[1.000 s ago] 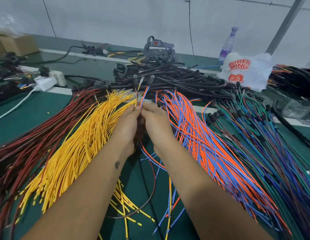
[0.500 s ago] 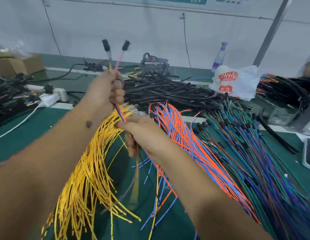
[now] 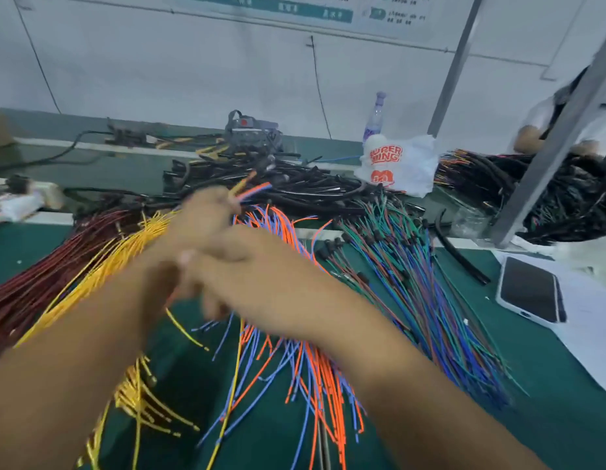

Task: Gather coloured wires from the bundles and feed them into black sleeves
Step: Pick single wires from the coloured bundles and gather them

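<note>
Wires (image 3: 250,191) poke up from the left hand (image 3: 201,220), gripped above the worktop (image 3: 549,418) bundles.
Right hand (image 3: 257,266) lies blurred against it, grip unclear; level the tips before reaching for a sleeve (image 3: 462,252).

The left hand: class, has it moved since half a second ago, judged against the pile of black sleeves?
Yes. The left hand has dropped from above the pile of black sleeves to level with its near edge, against the right hand.

One head-worn view looks forward and down, close over the bench (image 3: 549,418).
</note>
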Tool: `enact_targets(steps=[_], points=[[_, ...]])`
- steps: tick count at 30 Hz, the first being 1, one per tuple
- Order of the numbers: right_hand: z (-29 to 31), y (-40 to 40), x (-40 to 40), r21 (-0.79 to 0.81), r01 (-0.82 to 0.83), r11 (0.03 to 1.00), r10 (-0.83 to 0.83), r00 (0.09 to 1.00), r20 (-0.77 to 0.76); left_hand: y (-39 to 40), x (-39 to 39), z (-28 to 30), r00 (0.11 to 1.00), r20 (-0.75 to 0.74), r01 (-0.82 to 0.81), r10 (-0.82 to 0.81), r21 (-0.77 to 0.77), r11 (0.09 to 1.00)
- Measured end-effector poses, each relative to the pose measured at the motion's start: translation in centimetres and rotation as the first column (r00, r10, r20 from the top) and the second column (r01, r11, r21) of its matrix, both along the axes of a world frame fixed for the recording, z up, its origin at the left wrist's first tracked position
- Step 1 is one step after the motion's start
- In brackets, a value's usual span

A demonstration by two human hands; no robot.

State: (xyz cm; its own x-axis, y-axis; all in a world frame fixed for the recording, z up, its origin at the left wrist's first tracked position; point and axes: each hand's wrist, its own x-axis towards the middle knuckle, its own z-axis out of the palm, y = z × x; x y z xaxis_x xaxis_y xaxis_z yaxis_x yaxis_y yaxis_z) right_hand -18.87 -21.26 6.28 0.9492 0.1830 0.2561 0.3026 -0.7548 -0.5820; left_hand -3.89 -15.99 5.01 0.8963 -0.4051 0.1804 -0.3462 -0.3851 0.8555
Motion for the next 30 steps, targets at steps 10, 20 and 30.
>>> enact_targets(steps=[10, 20, 30], points=[[-5.4, -17.2, -4.6, -0.550, 0.642, 0.534, -0.840, 0.475, -0.262, -6.0, -8.6, -9.3, 0.990, 0.067, 0.137, -0.124, -0.260, 0.956], [-7.9, -17.0, -3.0, -0.199, 0.730, 0.654, -0.756, 0.621, -0.209, -5.2, -8.8, -9.0, 0.996, 0.053, 0.089, -0.078, -0.260, 0.961], [-4.0, -18.7, -4.1, 0.493, 0.731, 0.471, -0.848, 0.530, 0.023, -5.5, -8.2, -9.4, 0.996, -0.037, 0.059, -0.079, -0.379, 0.923]])
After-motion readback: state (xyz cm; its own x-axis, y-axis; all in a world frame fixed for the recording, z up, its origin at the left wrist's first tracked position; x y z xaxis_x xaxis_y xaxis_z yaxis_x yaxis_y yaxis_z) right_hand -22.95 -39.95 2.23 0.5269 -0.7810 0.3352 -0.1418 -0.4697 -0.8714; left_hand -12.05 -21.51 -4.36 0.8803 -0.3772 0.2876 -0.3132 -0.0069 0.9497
